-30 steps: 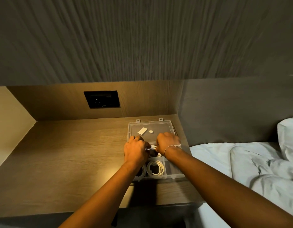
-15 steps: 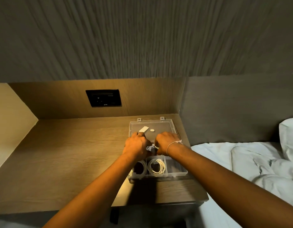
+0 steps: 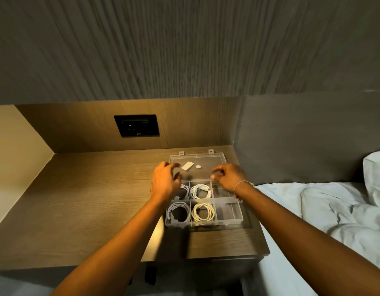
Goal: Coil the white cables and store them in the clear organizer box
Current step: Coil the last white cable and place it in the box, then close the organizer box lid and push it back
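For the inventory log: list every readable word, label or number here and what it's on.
No text can be read.
White mark low on the socket plate: too small to read.
On the lid, the rectangular sticker and round sticker: no print visible.

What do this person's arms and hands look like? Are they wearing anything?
Both forearms are bare to the picture's edge: no sleeves show. The left hand and right hand wear no gloves. The only thing worn is a thin, pale, cord-like bracelet round the right wrist. The fingers are too blurred to tell whether there are rings.
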Demonstrator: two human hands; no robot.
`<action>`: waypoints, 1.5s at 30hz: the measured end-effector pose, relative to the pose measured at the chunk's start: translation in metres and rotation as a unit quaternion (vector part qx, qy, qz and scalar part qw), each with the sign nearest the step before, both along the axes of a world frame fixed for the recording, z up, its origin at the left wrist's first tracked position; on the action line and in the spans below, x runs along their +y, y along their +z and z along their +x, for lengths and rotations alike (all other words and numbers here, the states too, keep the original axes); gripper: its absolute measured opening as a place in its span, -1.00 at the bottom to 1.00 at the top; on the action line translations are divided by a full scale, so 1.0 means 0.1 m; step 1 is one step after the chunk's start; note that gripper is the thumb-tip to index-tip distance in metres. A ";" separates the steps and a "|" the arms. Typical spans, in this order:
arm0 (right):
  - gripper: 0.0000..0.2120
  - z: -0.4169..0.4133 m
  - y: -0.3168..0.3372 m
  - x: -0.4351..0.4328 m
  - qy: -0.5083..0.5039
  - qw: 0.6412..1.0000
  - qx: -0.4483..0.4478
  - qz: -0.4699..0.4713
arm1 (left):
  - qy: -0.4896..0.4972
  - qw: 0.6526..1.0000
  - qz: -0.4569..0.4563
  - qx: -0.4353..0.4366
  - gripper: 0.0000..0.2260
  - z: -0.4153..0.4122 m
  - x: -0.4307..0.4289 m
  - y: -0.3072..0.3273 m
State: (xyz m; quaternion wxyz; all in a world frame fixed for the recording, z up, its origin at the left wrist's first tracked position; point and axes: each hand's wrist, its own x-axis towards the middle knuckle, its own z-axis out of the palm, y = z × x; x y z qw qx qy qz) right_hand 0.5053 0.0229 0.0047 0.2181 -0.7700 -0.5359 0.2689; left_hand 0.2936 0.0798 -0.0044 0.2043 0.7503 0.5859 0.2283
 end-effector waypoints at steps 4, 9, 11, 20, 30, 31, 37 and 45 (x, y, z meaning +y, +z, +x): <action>-0.66 0.17 -0.02 0.06 -0.125 0.992 -0.004 0.022 | 0.109 0.987 -0.114 0.027 -0.62 -0.16 0.20 -0.03; -0.83 0.19 -0.06 0.08 -0.147 0.985 0.073 -0.048 | 0.098 0.941 -0.292 -0.137 -0.85 -0.16 0.23 -0.07; -0.82 0.19 -0.05 0.09 -0.154 0.982 0.090 -0.055 | 0.114 0.935 -0.287 -0.171 -0.86 -0.16 0.22 -0.10; -0.62 0.23 0.04 -0.08 -0.149 0.973 0.174 0.012 | 0.156 0.945 -0.197 -0.211 -0.74 -0.30 0.02 -0.08; -0.70 0.12 0.00 -0.40 -0.197 0.904 0.367 0.097 | 0.148 0.867 -0.259 -0.399 -0.74 -0.39 -0.11 0.03; -0.73 0.10 0.02 -0.39 -0.207 0.891 0.391 0.098 | 0.147 0.864 -0.263 -0.404 -0.73 -0.38 -0.12 0.07; -0.63 0.02 0.15 -0.44 -0.223 0.829 0.500 0.113 | 0.146 0.835 -0.299 -0.438 -0.55 -0.37 -0.16 0.21; -0.22 0.02 -0.04 -0.62 -0.108 0.918 0.377 0.067 | 0.077 0.872 -0.287 -0.390 -0.66 -0.50 -0.34 0.17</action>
